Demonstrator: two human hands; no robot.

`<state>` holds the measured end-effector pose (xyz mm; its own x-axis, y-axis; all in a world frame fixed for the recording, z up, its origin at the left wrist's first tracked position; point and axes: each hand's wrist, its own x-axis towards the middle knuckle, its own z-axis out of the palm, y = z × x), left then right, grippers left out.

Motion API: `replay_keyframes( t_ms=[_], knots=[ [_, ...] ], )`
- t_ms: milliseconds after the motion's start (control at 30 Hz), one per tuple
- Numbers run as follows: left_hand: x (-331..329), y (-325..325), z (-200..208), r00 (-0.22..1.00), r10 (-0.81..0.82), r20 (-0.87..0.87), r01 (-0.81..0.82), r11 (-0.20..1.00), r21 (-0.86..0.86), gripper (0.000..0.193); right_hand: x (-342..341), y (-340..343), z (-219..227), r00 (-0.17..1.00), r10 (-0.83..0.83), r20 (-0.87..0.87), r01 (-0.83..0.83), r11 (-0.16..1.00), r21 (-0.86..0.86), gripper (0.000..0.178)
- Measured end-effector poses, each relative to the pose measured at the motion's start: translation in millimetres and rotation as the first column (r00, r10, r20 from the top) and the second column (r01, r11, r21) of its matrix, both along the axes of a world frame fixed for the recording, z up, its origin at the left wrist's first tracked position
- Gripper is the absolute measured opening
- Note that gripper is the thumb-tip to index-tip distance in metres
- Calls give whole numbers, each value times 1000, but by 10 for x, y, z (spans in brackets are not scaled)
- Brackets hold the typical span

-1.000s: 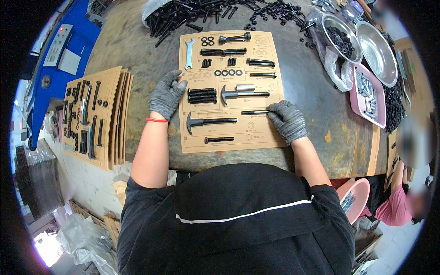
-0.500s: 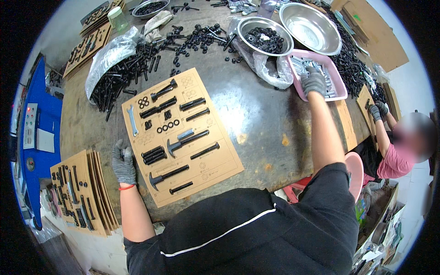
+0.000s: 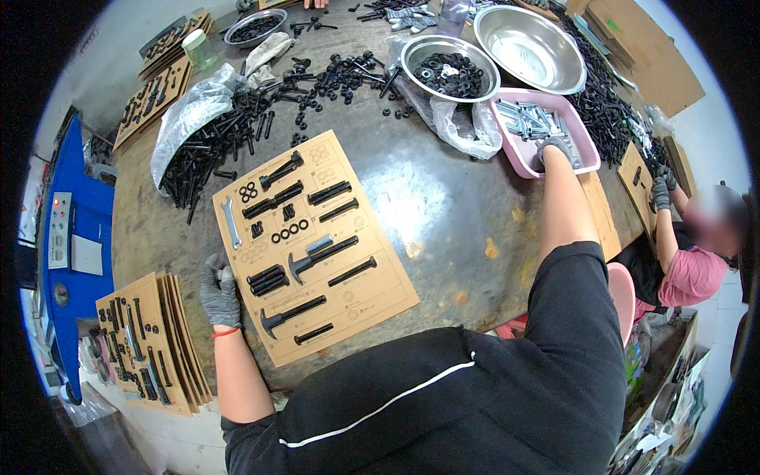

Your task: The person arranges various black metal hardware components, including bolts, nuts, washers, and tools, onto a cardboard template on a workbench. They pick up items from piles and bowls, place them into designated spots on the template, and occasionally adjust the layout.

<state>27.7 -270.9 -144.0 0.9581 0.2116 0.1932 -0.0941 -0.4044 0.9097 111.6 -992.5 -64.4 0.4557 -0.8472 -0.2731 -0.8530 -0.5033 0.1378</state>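
Note:
My left hand (image 3: 219,294), in a grey glove, rests on the table beside the left edge of a cardboard sheet (image 3: 372,297). Its fingers are half curled, a gap shows by the thumb, and nothing is seen in them. On the sheet lie black bolts (image 3: 352,271), black rings (image 3: 290,231), a grey wrench (image 3: 231,222), a silver tube (image 3: 320,243) and two hammer-shaped dark pieces (image 3: 297,269). Over to the right, my gloved right hand (image 3: 557,147) reaches into a pink tray (image 3: 514,158) of silver tubes (image 3: 529,119); its fingertips are hidden.
Behind the tray stand a steel bowl (image 3: 412,77) of black nuts and a wider steel basin (image 3: 480,38). Loose black bolts (image 3: 210,150) spill from a plastic bag (image 3: 186,111). Filled cardboard sheets (image 3: 170,317) lean at the left. A co-worker (image 3: 689,261) works at the right.
My right hand has drawn nearer to me within the pink tray, from over the tubes to its near side. My left hand stays by the sheet. A bare hand appears at the far edge.

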Motion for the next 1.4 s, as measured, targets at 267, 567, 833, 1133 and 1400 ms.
replay_keyframes(
  t_ms=[267,567,833,1133,1400],
  knots=[
    [5,-5,36,1000,-12,23,11,997,71,46,-98,-53,-175,671,112,733,-5,989,-147,55],
    [-14,39,56,1000,-7,22,5,995,96,42,-840,3696,92,176,691,701,-975,222,26,14],
    [0,120,-34,996,-84,-32,83,996,-30,42,-1022,5086,86,-59,980,190,-951,-113,289,25],
    [-17,121,-21,998,-34,-48,28,991,-128,50,-1145,4859,13,40,866,499,-984,-52,168,28],
    [-232,-360,222,996,-82,-41,87,984,158,56,-1059,3584,-535,515,500,697,-776,616,132,46]
  ],
)
